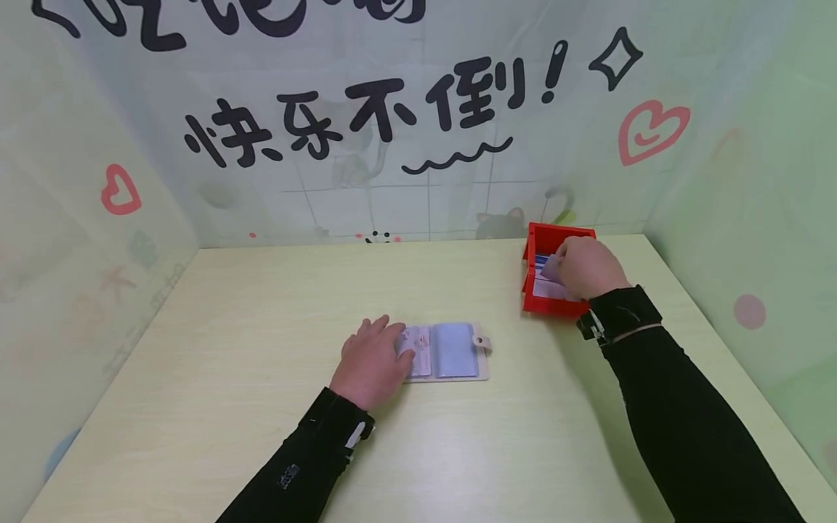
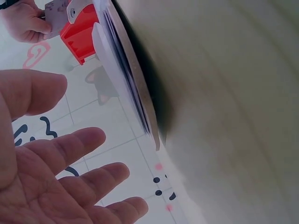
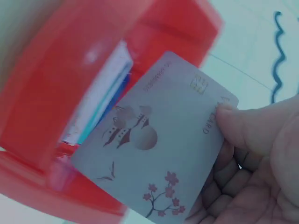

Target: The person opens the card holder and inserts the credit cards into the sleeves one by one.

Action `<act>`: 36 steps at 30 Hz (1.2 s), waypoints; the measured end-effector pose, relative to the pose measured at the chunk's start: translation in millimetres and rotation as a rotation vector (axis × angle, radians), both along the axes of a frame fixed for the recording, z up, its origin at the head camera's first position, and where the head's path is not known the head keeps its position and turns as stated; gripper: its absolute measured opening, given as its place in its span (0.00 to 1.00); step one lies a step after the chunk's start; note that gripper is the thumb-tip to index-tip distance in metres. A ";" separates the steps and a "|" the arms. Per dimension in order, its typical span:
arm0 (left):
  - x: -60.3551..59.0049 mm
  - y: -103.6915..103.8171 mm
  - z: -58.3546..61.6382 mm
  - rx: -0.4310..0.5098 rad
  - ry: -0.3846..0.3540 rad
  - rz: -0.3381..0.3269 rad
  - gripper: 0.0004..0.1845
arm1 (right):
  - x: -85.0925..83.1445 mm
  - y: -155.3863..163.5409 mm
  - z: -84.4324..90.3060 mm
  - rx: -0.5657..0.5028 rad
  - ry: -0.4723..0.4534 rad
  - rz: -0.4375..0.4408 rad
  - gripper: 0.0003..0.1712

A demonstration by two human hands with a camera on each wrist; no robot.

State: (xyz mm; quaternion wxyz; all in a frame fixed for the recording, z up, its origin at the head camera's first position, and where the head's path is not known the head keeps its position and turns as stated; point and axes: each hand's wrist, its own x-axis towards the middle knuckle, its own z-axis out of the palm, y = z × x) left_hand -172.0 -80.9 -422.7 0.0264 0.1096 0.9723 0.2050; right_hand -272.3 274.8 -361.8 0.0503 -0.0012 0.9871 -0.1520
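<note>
An open card holder (image 1: 447, 351) with clear sleeves lies flat in the middle of the table; its edge shows close up (image 2: 128, 79). My left hand (image 1: 371, 361) rests flat on its left page, fingers (image 2: 70, 149) straight. My right hand (image 1: 585, 266) is over a red box (image 1: 544, 301) at the back right and pinches a grey card (image 3: 154, 144) with blossoms and a moon printed on it. The card is above the red box (image 3: 56, 93), which holds more cards (image 3: 105, 93). The same card (image 2: 57, 16) and red box (image 2: 79, 35) show far off.
The pale wooden table (image 1: 261, 436) is walled by a printed backdrop (image 1: 392, 145) at the back and both sides. The red box sits close to the back right corner.
</note>
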 end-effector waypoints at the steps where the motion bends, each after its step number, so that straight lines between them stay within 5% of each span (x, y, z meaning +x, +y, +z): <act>1: 0.0 0.2 0.2 0.002 -0.001 0.000 0.27 | 2.3 0.8 2.3 -0.031 0.005 -0.021 0.20; 9: 0.8 1.9 1.6 0.012 0.015 -0.008 0.27 | 22.2 -2.6 17.3 -0.191 0.096 -0.086 0.20; 17: 1.5 4.6 2.4 0.047 0.025 -0.016 0.27 | 45.0 -23.7 17.4 -0.388 0.027 -0.133 0.23; 28: 3.3 7.5 3.7 0.111 0.040 -0.013 0.28 | 65.5 -60.5 -18.5 -0.788 -0.097 -0.181 0.22; 36: 3.9 9.4 2.2 0.176 0.092 -0.038 0.30 | 68.7 -86.4 -37.2 -0.924 -0.158 -0.158 0.23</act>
